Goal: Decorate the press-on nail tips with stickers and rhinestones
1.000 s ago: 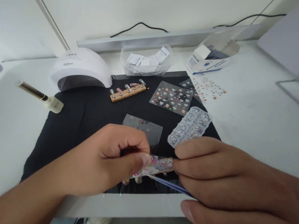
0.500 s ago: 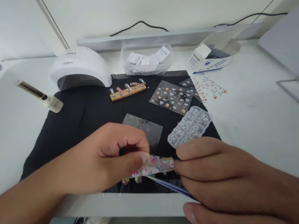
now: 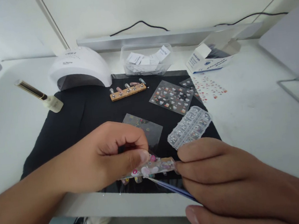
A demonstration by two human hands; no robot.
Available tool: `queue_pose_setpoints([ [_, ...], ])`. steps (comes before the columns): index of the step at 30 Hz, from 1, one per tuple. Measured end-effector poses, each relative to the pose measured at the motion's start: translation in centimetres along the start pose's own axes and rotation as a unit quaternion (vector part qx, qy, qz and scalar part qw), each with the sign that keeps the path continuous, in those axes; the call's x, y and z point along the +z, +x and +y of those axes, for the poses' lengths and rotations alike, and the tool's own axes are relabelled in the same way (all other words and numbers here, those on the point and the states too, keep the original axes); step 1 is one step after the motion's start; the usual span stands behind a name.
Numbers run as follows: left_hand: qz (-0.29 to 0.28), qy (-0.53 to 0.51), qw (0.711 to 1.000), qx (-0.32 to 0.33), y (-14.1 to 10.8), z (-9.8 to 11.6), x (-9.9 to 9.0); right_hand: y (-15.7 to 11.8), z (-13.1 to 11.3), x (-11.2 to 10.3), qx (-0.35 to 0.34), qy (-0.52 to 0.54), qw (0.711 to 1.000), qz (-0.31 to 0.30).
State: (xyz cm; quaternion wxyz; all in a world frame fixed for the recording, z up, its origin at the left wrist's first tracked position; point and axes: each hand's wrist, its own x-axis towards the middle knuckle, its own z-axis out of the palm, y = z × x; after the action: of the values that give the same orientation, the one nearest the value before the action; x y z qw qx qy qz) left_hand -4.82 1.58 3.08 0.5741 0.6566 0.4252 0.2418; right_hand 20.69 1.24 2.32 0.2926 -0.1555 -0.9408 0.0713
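Observation:
My left hand point(image 3: 109, 159) is closed, pinching a clear sticker sheet point(image 3: 155, 166) with pink and white flower-like prints between thumb and index finger. Blue tweezers point(image 3: 175, 190) are gripped in my right hand point(image 3: 225, 175), their pale tips touching the lower edge of the sheet. The fingertips of that hand also meet the sheet's right end. Beneath the sheet, the tips of several painted false nails point(image 3: 138, 179) poke out; most of their holder is covered. Just beyond my right hand lies a clear case of rhinestones point(image 3: 190, 126).
On the black mat point(image 3: 67, 124) lie a wooden strip with false nails point(image 3: 128, 92) and more sticker sheets point(image 3: 172, 97). A white nail lamp point(image 3: 80, 67), a plastic tub of packets point(image 3: 147, 67) and an open box point(image 3: 210, 61) stand behind. A polish bottle point(image 3: 54, 103) stands left.
My left hand has shifted slightly left and the sticker sheet shows a little more of its prints. The tweezer tips stay at its lower edge; my right hand has barely moved.

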Motion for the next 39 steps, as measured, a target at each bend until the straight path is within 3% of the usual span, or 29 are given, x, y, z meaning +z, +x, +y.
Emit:
queue_pose_setpoints([
  [11,0.045,-0.039,0.998,0.025,0.3,-0.7,-0.6,0.3,-0.2,-0.4,-0.019,-0.032,0.999,0.019],
  [15,0.111,-0.019,0.993,0.034,1.0,-1.6,-2.0,0.7,0.7,-0.5,-0.019,0.001,1.0,0.023],
  [18,0.205,0.114,0.972,-0.032,1.5,-2.3,-3.5,1.1,2.4,0.0,-0.056,0.106,0.992,0.037],
  [20,0.25,0.225,0.938,-0.083,1.6,-2.6,-4.3,1.3,3.7,0.6,-0.063,0.199,0.974,0.093],
  [22,0.279,0.298,0.906,-0.114,1.7,-2.8,-4.8,1.3,4.7,1.3,-0.019,0.293,0.95,0.108],
  [27,0.347,0.418,0.83,-0.126,1.8,-3.0,-5.0,1.2,5.3,3.0,0.085,0.497,0.85,0.149],
  [29,0.363,0.44,0.814,-0.11,1.5,-2.7,-4.8,1.1,4.7,3.1,0.134,0.556,0.807,0.148],
  [32,0.356,0.422,0.833,-0.032,0.1,-1.8,-4.2,0.8,3.8,2.5,0.193,0.602,0.765,0.123],
  [35,0.281,0.378,0.88,0.067,-2.1,-0.7,-2.7,0.0,3.3,2.2,0.225,0.576,0.779,0.099],
  [39,0.146,0.365,0.912,0.117,-3.9,-0.4,-0.1,-1.3,3.4,2.9,0.251,0.555,0.789,0.077],
])
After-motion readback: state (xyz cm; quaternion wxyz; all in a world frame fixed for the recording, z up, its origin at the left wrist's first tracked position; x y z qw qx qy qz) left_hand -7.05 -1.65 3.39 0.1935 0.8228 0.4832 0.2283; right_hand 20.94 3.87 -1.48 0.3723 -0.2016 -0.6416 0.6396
